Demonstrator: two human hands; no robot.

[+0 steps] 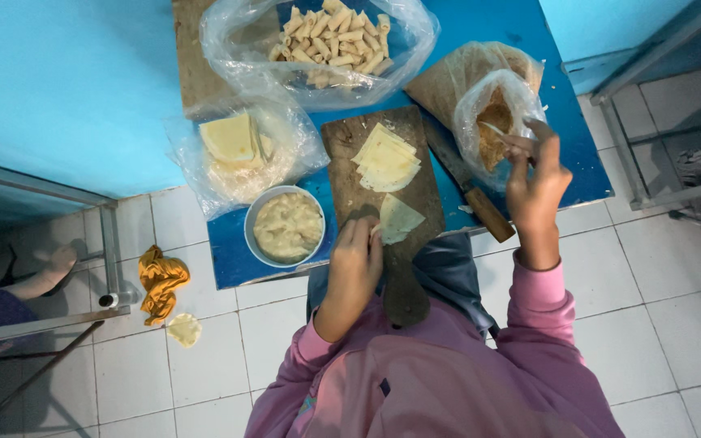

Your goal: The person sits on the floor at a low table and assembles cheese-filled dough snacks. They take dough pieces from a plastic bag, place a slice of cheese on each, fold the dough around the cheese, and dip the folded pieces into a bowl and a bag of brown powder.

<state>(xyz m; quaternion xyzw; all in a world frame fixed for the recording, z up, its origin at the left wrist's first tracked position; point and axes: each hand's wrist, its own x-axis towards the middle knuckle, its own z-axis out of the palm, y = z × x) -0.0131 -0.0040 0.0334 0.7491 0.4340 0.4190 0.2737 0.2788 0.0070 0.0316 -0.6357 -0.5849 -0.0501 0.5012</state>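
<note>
My left hand (356,255) rests on the wooden cutting board (349,146), fingers pinching the edge of a single triangular pastry wrapper (400,217). A stack of cut wrappers (386,160) lies farther up the board. My right hand (533,180) reaches into a clear plastic bag of brown filling (492,122) and holds a small white spoon (494,129) at its mouth. Both sleeves are pink.
A white bowl of pale paste (287,226) sits left of the board. A bag of uncut wrappers (237,150) and a bag of rolled pastries (330,36) lie on the blue table (561,122). A wood-handled knife (472,195) lies right of the board. An orange cloth (160,280) lies on the tiled floor.
</note>
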